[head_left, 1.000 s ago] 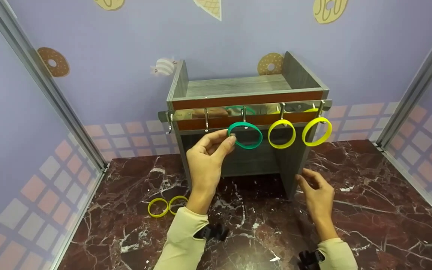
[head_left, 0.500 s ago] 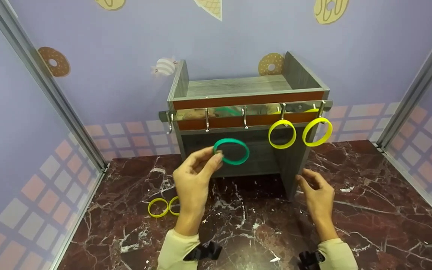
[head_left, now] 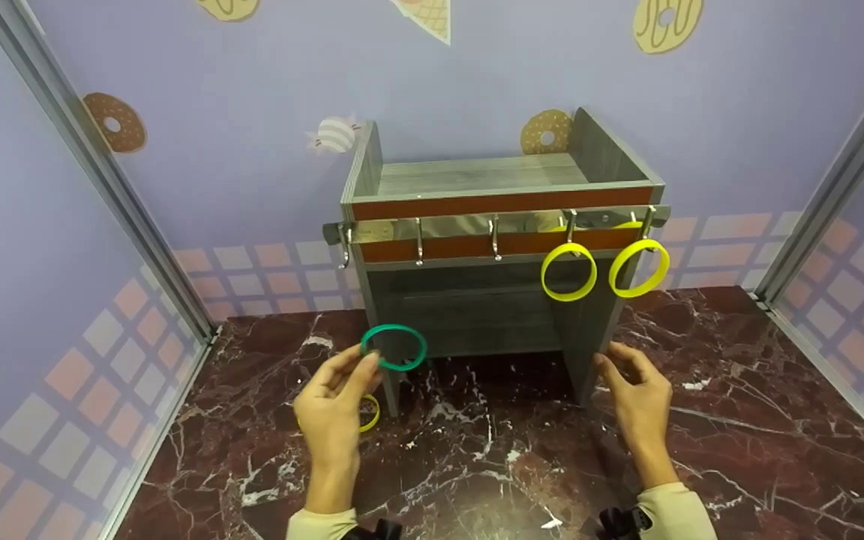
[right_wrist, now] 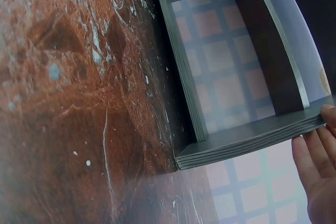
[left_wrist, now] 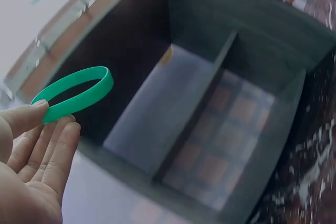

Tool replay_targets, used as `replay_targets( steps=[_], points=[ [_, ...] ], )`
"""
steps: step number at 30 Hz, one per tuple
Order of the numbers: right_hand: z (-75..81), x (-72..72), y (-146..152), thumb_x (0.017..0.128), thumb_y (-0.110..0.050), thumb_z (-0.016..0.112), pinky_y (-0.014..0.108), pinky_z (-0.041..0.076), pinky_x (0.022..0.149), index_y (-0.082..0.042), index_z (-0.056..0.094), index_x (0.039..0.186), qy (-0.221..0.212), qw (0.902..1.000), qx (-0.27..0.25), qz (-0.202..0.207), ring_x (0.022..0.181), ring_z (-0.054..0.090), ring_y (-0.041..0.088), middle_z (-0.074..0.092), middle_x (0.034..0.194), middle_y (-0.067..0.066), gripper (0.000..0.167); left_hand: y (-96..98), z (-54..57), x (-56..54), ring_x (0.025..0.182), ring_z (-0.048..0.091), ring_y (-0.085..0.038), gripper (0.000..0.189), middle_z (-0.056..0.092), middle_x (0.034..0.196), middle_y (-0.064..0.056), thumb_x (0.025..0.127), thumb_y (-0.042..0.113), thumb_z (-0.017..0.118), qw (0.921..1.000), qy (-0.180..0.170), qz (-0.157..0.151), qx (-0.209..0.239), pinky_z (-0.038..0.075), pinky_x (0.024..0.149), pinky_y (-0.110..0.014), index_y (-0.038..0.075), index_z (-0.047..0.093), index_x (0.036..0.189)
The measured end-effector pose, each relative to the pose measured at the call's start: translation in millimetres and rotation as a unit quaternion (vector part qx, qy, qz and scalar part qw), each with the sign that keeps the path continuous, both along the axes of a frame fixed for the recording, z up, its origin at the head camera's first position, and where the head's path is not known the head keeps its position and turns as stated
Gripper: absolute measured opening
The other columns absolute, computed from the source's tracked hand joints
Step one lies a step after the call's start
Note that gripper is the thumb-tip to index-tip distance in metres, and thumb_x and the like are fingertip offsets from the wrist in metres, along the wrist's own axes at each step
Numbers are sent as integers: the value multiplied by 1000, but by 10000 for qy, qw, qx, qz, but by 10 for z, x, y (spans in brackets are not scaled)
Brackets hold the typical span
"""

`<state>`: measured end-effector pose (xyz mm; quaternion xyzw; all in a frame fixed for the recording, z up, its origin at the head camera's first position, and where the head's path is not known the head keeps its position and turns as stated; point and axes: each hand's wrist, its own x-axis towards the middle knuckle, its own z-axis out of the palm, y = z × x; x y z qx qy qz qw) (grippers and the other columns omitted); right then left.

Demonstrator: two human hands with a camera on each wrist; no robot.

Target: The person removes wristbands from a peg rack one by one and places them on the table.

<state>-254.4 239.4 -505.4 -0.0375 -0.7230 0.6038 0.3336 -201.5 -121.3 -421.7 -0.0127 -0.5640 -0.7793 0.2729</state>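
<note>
My left hand (head_left: 333, 412) pinches a green wristband (head_left: 421, 352) by its left edge, between thumb and fingers, in front of the grey wooden shelf's lower left side. In the left wrist view the green wristband (left_wrist: 79, 100) juts from the fingertips. My right hand (head_left: 638, 397) holds the front edge of the shelf's right side panel (right_wrist: 252, 142), thumb on the inner face, fingers outside. Two yellow wristbands, one (head_left: 568, 299) and another (head_left: 638, 295), hang from the two rightmost hooks of the metal hook rail (head_left: 458, 225). The other three hooks are bare.
The grey shelf (head_left: 477, 176) stands on a dark red marbled table (head_left: 492, 465) against a purple patterned wall (head_left: 432, 82). Behind my left hand lies a yellow wristband (head_left: 373, 420), partly hidden, with a sliver of another beside it.
The left hand has drawn the green wristband away from the middle hook, down and to the left, and now covers part of the yellow wristbands on the table. My right hand stays put.
</note>
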Motion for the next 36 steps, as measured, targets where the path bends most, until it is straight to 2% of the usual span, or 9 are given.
replay_targets(
  steps=[4, 7, 10, 13, 19, 23, 27, 36],
  points=[
    [27, 28, -14, 93, 5, 80, 11, 56, 66, 8, 76, 116, -24, 9999, 31, -140, 80, 70, -1, 76, 106, 26, 24, -184, -118, -18, 84, 77, -25, 21, 74, 98, -18, 94, -6, 78, 9991, -312, 275, 92, 65, 81, -36, -13, 73, 113],
    [132, 109, -70, 93, 7, 78, 12, 56, 65, 11, 75, 116, -13, 9999, -10, -111, 78, 70, 0, 75, 104, 29, 23, -301, -184, -17, 84, 78, -25, 21, 74, 97, -16, 95, -7, 77, 9972, -527, 485, 217, 64, 82, -35, -14, 72, 114],
    [223, 194, -121, 94, 8, 77, 12, 56, 63, 14, 73, 115, -16, 10000, 6, -31, 77, 70, 2, 74, 101, 31, 22, -401, -230, -11, 85, 78, -25, 21, 75, 97, -15, 95, -6, 77, 9956, -614, 631, 310, 64, 83, -35, -13, 73, 114],
    [250, 241, -143, 94, 8, 76, 12, 56, 64, 15, 73, 115, -48, 10000, 59, -21, 77, 70, 1, 74, 101, 30, 22, -491, -275, -6, 86, 78, -24, 23, 75, 98, -14, 95, -4, 77, 9944, -666, 743, 340, 64, 84, -35, -12, 73, 116],
    [241, 244, -153, 94, 7, 78, 12, 56, 64, 13, 74, 115, -120, 9999, -1, -24, 78, 70, 3, 74, 103, 31, 23, -670, -397, -4, 82, 78, -19, 28, 76, 95, -9, 95, 0, 79, 9879, -960, 1041, 634, 64, 83, -32, -11, 72, 119],
    [220, 211, -136, 95, 6, 78, 11, 55, 66, 11, 75, 116, -117, 9999, 49, -78, 79, 70, 0, 75, 104, 29, 22, -798, -476, -26, 81, 78, -15, 29, 76, 94, -6, 96, 4, 80, 9843, -1137, 1183, 650, 63, 83, -30, -9, 73, 121],
    [223, 201, -132, 94, 7, 78, 10, 54, 67, 11, 75, 114, -39, 9999, 106, -129, 79, 69, 0, 75, 103, 29, 21, -916, -566, -60, 83, 79, -17, 29, 77, 93, -6, 96, 2, 79, 9813, -1220, 1275, 765, 63, 85, -31, -10, 72, 121],
    [290, 186, -155, 93, 8, 78, 11, 55, 65, 12, 75, 114, 54, 10000, 54, -18, 76, 69, 2, 75, 101, 30, 21, -1106, -819, -113, 81, 77, -12, 37, 78, 93, -4, 97, -3, 76, 9739, -1557, 1361, 934, 63, 83, -29, -14, 65, 131]
  ],
)
